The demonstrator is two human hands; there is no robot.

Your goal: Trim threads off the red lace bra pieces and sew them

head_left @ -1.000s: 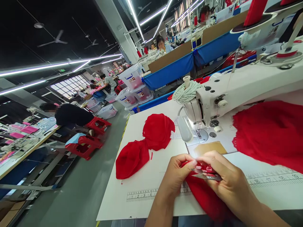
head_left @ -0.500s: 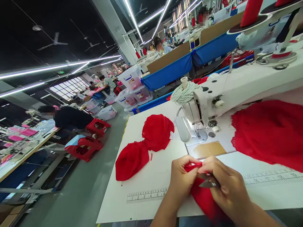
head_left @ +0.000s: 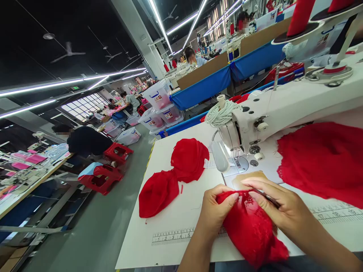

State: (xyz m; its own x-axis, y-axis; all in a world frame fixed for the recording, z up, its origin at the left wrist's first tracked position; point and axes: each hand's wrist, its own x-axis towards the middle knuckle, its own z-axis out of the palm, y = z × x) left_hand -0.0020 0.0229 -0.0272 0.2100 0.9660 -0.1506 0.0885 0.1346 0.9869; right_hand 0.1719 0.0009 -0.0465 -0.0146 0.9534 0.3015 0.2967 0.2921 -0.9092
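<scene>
Red lace piece (head_left: 251, 230), cup-shaped by the look of it, is held up off the near edge of the white table (head_left: 170, 211), bunched between both hands. The left hand (head_left: 217, 209) is closed on its top edge at roughly 10 o'clock of the piece, thumb and fingers pinched together on the fabric. The right hand (head_left: 279, 207) is set on the same edge at about 2 o'clock, fingers curled, with a thin dark metal tool (head_left: 268, 197) tucked along them — probably small snips, too little of it shows to be sure. So the top edge is stretched sort of left-to-right between the two hands, and the bulk of the piece hangs down toward 6 o'clock, over the printed ruler (head_left: 176, 236) on the table.

Both hands are about equally close to the fabric; the tool tip is pointed along the stretched edge toward the left hand, so that gap between the fingertips is what everything would turn on.

Other stuff: two finished red cups (head_left: 176, 175) are laid at 10 o'clock of the hands, well apart. The sewing machine (head_left: 272, 113) is straight ahead at 12 o'clock, with a heap of red lace (head_left: 323, 162) at 2 o'clock under its arm.
</scene>
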